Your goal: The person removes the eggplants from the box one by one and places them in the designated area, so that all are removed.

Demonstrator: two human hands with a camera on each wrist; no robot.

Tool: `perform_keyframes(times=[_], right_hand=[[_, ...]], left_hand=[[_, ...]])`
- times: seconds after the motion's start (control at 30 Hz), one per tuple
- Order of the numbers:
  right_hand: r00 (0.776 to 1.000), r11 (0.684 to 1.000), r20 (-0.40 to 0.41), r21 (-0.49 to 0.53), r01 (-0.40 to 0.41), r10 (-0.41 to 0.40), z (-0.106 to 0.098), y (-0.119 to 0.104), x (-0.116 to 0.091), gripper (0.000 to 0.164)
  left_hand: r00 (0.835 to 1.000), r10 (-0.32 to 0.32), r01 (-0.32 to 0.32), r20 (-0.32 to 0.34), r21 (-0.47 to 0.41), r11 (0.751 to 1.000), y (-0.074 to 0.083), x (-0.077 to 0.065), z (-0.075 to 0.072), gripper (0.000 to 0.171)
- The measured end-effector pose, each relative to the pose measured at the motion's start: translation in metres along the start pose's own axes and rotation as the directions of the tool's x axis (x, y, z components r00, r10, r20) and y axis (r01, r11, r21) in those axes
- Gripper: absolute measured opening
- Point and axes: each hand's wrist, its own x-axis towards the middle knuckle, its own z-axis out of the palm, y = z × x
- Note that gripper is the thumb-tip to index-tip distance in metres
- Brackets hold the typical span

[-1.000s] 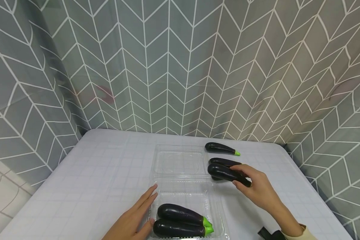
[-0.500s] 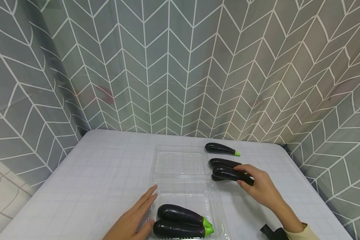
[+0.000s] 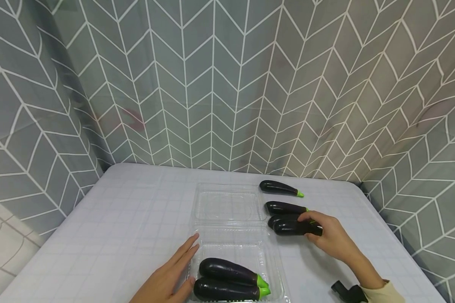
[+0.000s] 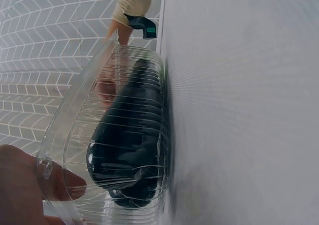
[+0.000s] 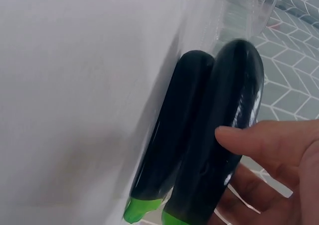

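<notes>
My right hand point(image 3: 330, 235) grips a dark eggplant point(image 3: 293, 228) between thumb and fingers, near its stem end. Another eggplant point(image 3: 274, 220) lies right behind it, overlapped by it in the head view. From the right wrist, the thumb point(image 5: 234, 139) presses on the held eggplant point(image 5: 214, 130), and a second one point(image 5: 172, 130) with a green stem lies alongside. My left hand point(image 3: 167, 275) rests with straight fingers at the left side of a clear plastic clamshell container point(image 3: 231, 235). Two eggplants point(image 3: 227, 270) lie side by side in its near half, green stems pointing right.
The clamshell's lid point(image 3: 227, 204) is folded back flat on the white table point(image 3: 136, 202). Two more eggplants lie behind the right hand: one close by point(image 3: 284, 208) and one near the far edge point(image 3: 277, 187). A patterned curtain point(image 3: 220, 84) surrounds the table.
The held eggplant has come down and slightly right, toward me, with the right hand. The eggplants behind it show more now. The left hand has not moved.
</notes>
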Motion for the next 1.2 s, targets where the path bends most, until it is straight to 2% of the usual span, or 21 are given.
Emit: perform_keyframes(times=[0.17, 0.37, 0.97, 1.2], right_hand=[[0.999, 0.999, 0.038, 0.012, 0.032, -0.033, 0.003, 0.004, 0.000, 0.055], [0.997, 1.000, 0.075, 0.017, 0.001, -0.002, 0.009, 0.005, 0.000, 0.053], [0.996, 1.000, 0.089, 0.019, -0.018, 0.016, 0.019, 0.015, 0.015, 0.046], [0.996, 1.000, 0.092, 0.007, -0.023, 0.022, 0.020, 0.016, 0.021, 0.045]], left_hand=[[1.000, 0.001, -0.001, -0.004, 0.004, 1.000, 0.000, 0.000, 0.000, 0.065], [1.000, -0.014, 0.014, -0.004, 0.003, 1.000, -0.001, 0.000, 0.000, 0.066], [1.000, -0.013, 0.013, -0.013, 0.010, 1.000, -0.003, -0.001, 0.000, 0.067], [0.999, -0.032, 0.032, 0.019, -0.002, 0.999, -0.002, 0.000, 0.000, 0.066]])
